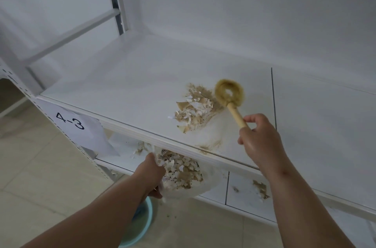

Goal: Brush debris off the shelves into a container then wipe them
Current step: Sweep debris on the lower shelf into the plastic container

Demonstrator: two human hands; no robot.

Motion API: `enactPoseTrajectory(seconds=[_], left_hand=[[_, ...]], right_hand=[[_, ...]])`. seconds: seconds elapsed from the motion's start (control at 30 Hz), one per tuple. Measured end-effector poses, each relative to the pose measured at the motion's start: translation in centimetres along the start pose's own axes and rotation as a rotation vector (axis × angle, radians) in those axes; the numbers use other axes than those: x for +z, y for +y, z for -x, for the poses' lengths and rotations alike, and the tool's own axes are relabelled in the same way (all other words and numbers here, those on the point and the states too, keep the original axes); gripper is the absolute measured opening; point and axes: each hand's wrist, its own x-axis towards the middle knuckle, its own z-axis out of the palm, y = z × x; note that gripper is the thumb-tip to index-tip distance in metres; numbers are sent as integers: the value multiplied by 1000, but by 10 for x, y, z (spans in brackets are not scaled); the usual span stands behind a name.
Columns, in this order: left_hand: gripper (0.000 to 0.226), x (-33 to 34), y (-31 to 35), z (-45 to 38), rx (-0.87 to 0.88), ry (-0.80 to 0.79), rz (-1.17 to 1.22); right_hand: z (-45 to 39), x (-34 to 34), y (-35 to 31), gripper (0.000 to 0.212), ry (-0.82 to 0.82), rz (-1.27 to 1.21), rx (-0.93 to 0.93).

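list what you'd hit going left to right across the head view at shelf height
paper label marked 4-3 → left hand gripping the plastic bag of swept debris → debris pile on the upper shelf → round wooden brush → right hand holding its handle

A round wooden brush (pixel 230 93) rests on the white shelf (pixel 126 85) beside a pile of pale debris (pixel 195 107); a clear bag (pixel 183 176) below the edge holds more.
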Motion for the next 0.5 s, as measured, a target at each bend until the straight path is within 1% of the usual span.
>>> enactPoseTrajectory(seconds=[0.1, 0.2, 0.27, 0.4, 0.5], left_hand=[[47, 1, 2, -7, 17, 22, -24], [51, 1, 6, -12, 33, 37, -54], [54, 1, 8, -15, 42, 41, -79], [63, -1, 11, -19, 46, 36, -113], [62, -2, 12, -22, 40, 24, -99]], right_hand=[[-43, 12, -7, 26, 37, 17, 6], [-75, 27, -22, 24, 23, 72, -31], [-88, 37, -36, 27, -18, 153, -74], [-98, 59, -61, 27, -129, 274, -131], [-93, 71, -67, 28, -205, 308, -184]])
